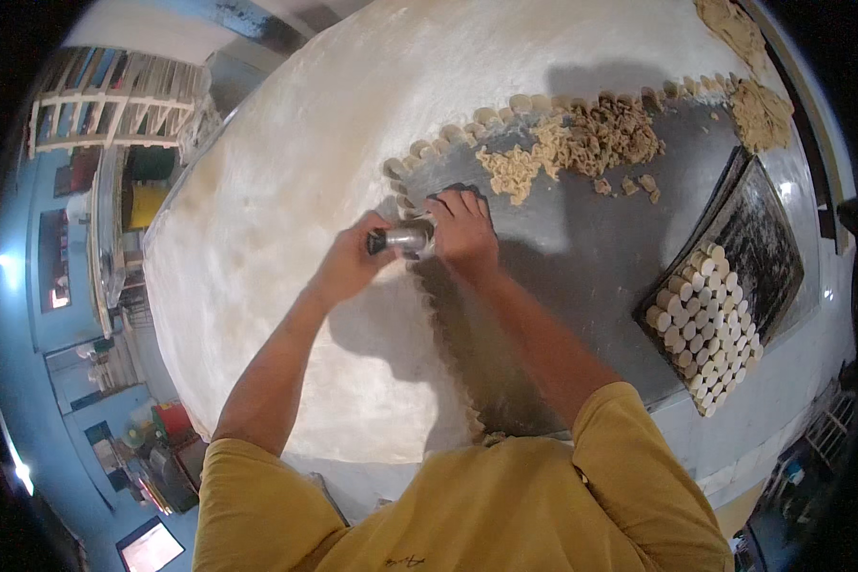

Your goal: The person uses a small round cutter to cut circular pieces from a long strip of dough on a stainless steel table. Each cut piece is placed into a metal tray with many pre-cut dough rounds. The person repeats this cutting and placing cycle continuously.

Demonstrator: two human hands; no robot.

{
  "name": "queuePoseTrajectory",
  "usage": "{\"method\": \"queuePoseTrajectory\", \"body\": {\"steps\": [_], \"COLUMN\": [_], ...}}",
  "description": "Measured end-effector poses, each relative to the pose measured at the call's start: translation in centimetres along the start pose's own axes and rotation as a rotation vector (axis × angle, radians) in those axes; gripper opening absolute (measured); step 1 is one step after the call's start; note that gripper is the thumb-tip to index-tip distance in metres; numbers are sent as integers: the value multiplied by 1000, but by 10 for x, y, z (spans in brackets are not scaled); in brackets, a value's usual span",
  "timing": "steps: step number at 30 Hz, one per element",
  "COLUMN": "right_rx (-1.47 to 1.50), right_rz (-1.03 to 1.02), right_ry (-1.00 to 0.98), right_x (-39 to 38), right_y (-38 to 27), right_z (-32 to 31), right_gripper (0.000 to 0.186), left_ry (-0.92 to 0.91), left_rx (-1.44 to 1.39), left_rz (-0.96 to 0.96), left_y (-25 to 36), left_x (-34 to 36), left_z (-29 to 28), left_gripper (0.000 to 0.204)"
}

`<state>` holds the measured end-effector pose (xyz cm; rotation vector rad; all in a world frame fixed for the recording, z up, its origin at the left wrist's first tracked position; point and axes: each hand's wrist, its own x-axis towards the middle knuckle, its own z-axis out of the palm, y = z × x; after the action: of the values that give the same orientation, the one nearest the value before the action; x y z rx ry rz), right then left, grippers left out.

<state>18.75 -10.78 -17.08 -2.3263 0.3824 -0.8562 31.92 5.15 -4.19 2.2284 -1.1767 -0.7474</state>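
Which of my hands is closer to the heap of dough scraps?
Right. Your right hand is left of the heap of dough scraps, nearer your body; your left hand is farther left, at the metal cylinder.

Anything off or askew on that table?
Minor only: a few loose scraps lie apart from the dough-scrap heap, and the stacked black trays at right look askew, their edges not lined up. No damage stands out.

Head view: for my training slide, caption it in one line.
Left hand and right hand at a metal cylinder by a scalloped-edged pale sheet; pale discs at right.
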Motion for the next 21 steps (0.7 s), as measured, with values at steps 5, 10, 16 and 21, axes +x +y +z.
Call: {"method": "queuePoseTrajectory", "body": {"steps": [5,10,16,21], "right_rx": [42,51,-61,-89], "right_rz": [46,20,36,-109], "right_ry": [-79,-81,-111,-271], "right_x": [1,10,11,33], "right_y": [-5,-3,-1,5], "right_z": [-5,-9,1,11], "right_gripper": [42,45,43,26], "left_ry": [59,-110,-227,-167], "left_rx": [318,608,500,382], "left_rz": [-48,158,9,33], "left_y": [10,15,1,-18], "left_x": [8,43,67,71], "left_z": [-40,-39,-20,-13], "left_gripper": [38,39,50,45]}}
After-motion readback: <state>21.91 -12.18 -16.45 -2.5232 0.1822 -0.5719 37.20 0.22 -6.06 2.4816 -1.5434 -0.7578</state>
